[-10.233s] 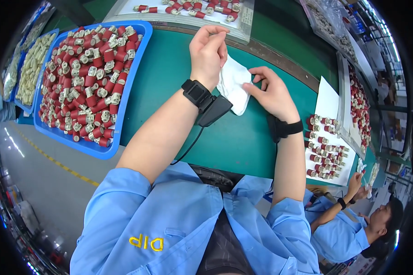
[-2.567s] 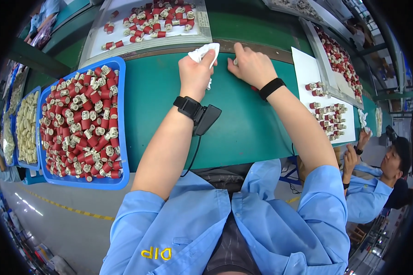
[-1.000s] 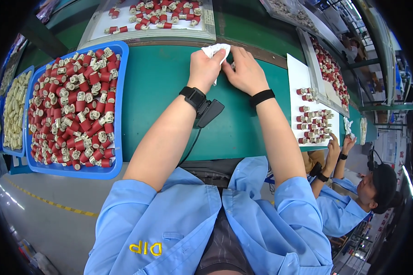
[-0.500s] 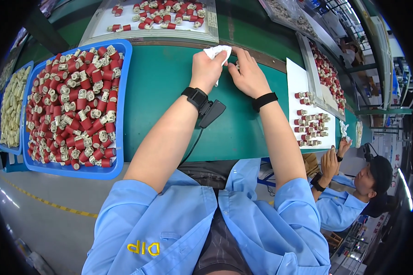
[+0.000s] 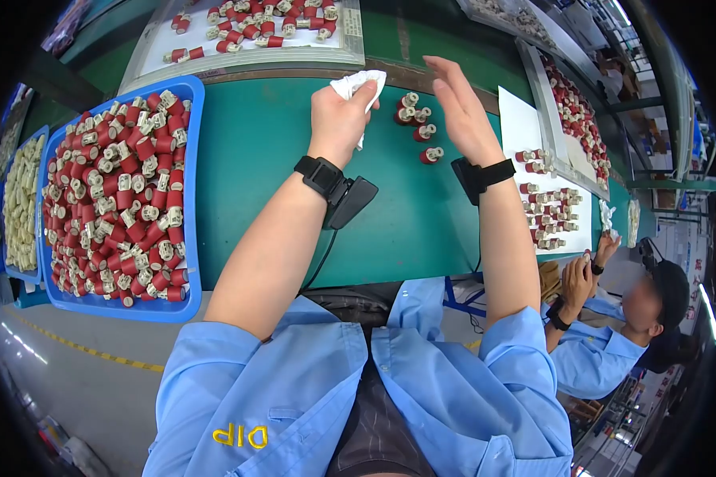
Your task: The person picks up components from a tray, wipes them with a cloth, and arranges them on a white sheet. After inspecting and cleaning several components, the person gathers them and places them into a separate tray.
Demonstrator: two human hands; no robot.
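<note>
My left hand (image 5: 338, 119) is closed around a crumpled white cloth (image 5: 359, 81), which sticks out above and below the fingers. Several small red cylinders with cream-coloured ends (image 5: 424, 133) stand in a loose group on the green mat (image 5: 326, 254). To the right of this group, my right hand (image 5: 465, 115) holds nothing, its fingers stretched out and apart from the thumb side. The group lies between my two hands. Both wrists wear black bands.
At left, a blue bin (image 5: 198, 159) is heaped with the same red parts. A framed tray (image 5: 350, 60) with more lies beyond the mat. Rows of them stand on a white sheet (image 5: 519, 127) at right, where a co-worker (image 5: 597, 350) handles something small. Another bin (image 5: 24, 266) holds pale parts.
My right hand has moved right and away from my left hand, its fingers straightening. The group of red parts it had hidden now shows. My left hand, still gripping the cloth, has shifted slightly left.
</note>
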